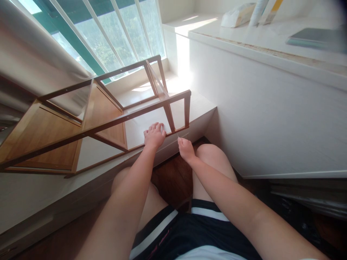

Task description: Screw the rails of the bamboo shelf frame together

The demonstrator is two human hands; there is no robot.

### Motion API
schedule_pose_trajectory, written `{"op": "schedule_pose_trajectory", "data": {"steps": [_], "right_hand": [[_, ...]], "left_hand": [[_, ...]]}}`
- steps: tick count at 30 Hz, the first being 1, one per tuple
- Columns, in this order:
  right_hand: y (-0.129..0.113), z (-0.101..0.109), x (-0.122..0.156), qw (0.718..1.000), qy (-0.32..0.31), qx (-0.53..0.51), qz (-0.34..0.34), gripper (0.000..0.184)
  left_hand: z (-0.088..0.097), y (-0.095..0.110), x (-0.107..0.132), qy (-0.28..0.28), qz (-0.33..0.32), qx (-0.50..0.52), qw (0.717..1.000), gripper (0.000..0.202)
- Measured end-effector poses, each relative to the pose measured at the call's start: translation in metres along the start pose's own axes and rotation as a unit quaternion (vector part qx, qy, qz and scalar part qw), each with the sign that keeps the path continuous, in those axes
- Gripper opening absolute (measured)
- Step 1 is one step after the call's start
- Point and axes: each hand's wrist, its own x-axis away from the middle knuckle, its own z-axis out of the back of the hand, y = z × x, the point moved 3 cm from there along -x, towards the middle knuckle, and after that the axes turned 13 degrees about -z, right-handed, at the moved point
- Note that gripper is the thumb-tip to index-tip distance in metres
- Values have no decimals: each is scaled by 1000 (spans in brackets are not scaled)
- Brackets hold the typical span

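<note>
A brown wooden shelf rack (103, 112) lies on its side along the white window ledge, its shelf panels standing upright between the rails. My left hand (155, 135) is over the rack's near lower rail, fingers curled across it, left of the end crosspiece. Just right of it, my right hand (185, 148) is closed in a pinch beside the rail near the rack's end. A thin metal rod (178, 135) pokes from its fingertips toward the rail, possibly a hex key; most of it is hidden in the hand.
A barred window (116, 32) is behind the rack, with a curtain (35, 47) at left. To the right rises a white cabinet (244, 108), bearing a tissue pack (238, 15) and a dark flat object (314, 38). My knees flank the dark wooden floor (172, 180).
</note>
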Motion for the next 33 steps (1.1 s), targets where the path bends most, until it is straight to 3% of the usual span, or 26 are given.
{"op": "schedule_pose_trajectory", "data": {"steps": [9,18,26,33], "right_hand": [[-2,3,0,991,14,133,-13,53],[-16,9,7,961,39,274,-16,48],[-17,11,6,960,30,280,-8,50],[-7,8,-1,979,15,202,-4,53]], "left_hand": [[0,0,0,-1,-2,0,1000,44],[0,0,0,-2,3,4,1000,44],[0,0,0,-8,3,1,1000,45],[-2,-1,-1,4,-2,6,1000,44]]}}
